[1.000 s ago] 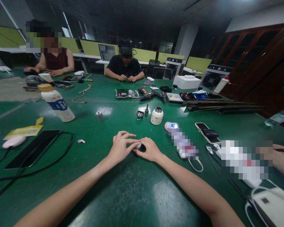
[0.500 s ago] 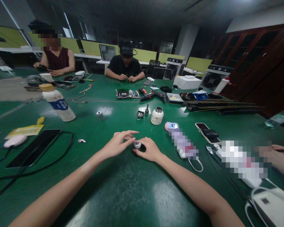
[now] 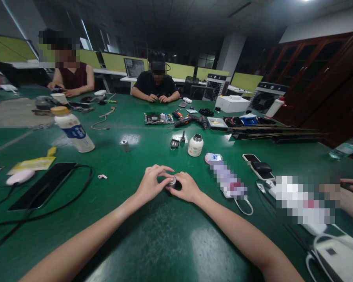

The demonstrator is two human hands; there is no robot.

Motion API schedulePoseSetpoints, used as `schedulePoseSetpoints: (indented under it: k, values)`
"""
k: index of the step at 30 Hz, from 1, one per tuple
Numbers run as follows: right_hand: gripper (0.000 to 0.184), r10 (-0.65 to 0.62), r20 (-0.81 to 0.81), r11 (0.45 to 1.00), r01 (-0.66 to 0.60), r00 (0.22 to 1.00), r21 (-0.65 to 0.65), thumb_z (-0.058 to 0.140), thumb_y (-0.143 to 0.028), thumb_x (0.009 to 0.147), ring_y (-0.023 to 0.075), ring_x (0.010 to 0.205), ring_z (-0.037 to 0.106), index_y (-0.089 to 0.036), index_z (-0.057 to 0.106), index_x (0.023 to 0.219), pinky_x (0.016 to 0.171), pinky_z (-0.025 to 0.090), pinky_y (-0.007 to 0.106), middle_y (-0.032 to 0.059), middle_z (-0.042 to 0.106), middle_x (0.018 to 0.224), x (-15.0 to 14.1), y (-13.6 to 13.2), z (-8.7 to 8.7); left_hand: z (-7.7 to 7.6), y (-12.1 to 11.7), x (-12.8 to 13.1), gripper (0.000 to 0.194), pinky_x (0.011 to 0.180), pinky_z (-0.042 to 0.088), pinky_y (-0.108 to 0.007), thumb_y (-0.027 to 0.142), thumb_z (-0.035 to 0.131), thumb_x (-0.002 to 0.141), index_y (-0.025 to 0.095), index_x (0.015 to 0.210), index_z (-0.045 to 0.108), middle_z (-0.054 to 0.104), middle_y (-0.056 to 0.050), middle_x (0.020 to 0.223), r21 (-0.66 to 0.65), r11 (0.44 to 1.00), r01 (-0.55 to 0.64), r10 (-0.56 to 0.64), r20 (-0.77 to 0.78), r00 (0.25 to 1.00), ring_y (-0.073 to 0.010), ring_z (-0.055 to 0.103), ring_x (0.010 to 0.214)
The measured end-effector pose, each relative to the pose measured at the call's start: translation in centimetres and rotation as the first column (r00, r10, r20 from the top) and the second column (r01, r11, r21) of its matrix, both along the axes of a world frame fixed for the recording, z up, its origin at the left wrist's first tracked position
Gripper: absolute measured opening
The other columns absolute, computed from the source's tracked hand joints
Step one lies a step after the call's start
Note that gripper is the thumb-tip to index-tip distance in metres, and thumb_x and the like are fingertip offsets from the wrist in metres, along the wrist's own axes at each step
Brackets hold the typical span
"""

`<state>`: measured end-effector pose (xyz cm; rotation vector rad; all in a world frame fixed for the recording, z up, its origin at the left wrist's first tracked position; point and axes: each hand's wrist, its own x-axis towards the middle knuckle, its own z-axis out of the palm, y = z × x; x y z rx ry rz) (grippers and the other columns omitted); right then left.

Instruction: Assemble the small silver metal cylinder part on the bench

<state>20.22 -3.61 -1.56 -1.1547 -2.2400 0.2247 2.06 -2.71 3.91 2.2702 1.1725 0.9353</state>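
My right hand [image 3: 187, 187] is closed around the side of a small silvery metal cylinder [image 3: 172, 183], upright at the table's near middle. My left hand [image 3: 153, 183] reaches in from the other side, its thumb on the cylinder's top and its fingers apart above it. The hands cover much of the cylinder. A similar silvery cylinder [image 3: 125, 146] stands farther back on the left. Beyond my right hand are a cream-coloured flask [image 3: 195, 145] without its lid, a metal lid with a ring [image 3: 174, 144] and a dark narrow part [image 3: 182, 137].
The green table [image 3: 147, 243] also bears a milk bottle [image 3: 75, 131], a tablet [image 3: 42, 186] with a black cable, an earbud [image 3: 102, 176], a circuit board [image 3: 159, 118], power drills [image 3: 182, 119] and a phone [image 3: 257, 166]. Two people sit opposite; another person's hand [image 3: 351, 186] is at right.
My left hand's fingers have drawn in and bent more, and its thumb has come across the cylinder's top. My right hand keeps its hold. The view has tilted slightly.
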Motion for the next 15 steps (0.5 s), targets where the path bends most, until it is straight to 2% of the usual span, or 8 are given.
schedulePoseSetpoints:
  k: [4, 8, 12, 15]
  values:
    - [0.025, -0.015, 0.012, 1.000, 0.015, 1.000, 0.011, 0.066, -0.041, 0.081, 0.0189, 0.081, 0.057, -0.019, 0.062, 0.093, 0.072, 0.039, 0.030, 0.0041, 0.067, 0.086, 0.0, -0.1, 0.0, -0.3, -0.1, 0.1, 0.024, 0.087, 0.035, -0.039, 0.035, 0.070, 0.079, 0.023, 0.099, 0.063, 0.075, 0.001, 0.085, 0.047, 0.998, -0.044, 0.042, 0.028, 0.999, -0.0237, 0.059, 0.094]
    - [0.024, -0.032, 0.024, 0.999, 0.031, 0.999, 0.010, 0.067, -0.042, 0.081, 0.0182, 0.080, 0.057, -0.019, 0.062, 0.088, 0.072, 0.039, 0.030, 0.0036, 0.067, 0.083, -0.1, -0.2, 0.1, -0.4, 0.0, 0.1, 0.029, 0.088, 0.036, -0.039, 0.036, 0.070, 0.078, 0.024, 0.104, 0.063, 0.075, 0.000, 0.089, 0.042, 0.999, -0.035, 0.034, 0.032, 0.999, -0.0238, 0.058, 0.098]
    - [0.028, -0.071, 0.023, 0.997, 0.070, 0.997, 0.025, 0.067, -0.045, 0.080, 0.0183, 0.080, 0.058, -0.019, 0.063, 0.088, 0.072, 0.038, 0.030, 0.0040, 0.067, 0.083, -0.3, -0.4, 0.1, 0.3, 0.3, -0.2, 0.033, 0.093, 0.036, -0.040, 0.035, 0.070, 0.079, 0.026, 0.111, 0.064, 0.075, -0.001, 0.099, 0.002, 0.997, 0.075, -0.075, -0.007, 0.997, -0.0243, 0.058, 0.105]
    - [0.032, -0.100, 0.024, 0.995, 0.099, 0.995, 0.031, 0.066, -0.050, 0.080, 0.0184, 0.080, 0.059, -0.019, 0.063, 0.086, 0.071, 0.038, 0.030, 0.0044, 0.068, 0.084, -0.5, -0.7, 0.0, 1.0, 0.4, -0.4, 0.032, 0.094, 0.037, -0.039, 0.031, 0.069, 0.080, 0.025, 0.111, 0.065, 0.076, -0.001, 0.092, -0.068, 0.984, 0.166, -0.168, -0.021, 0.986, -0.0233, 0.062, 0.102]
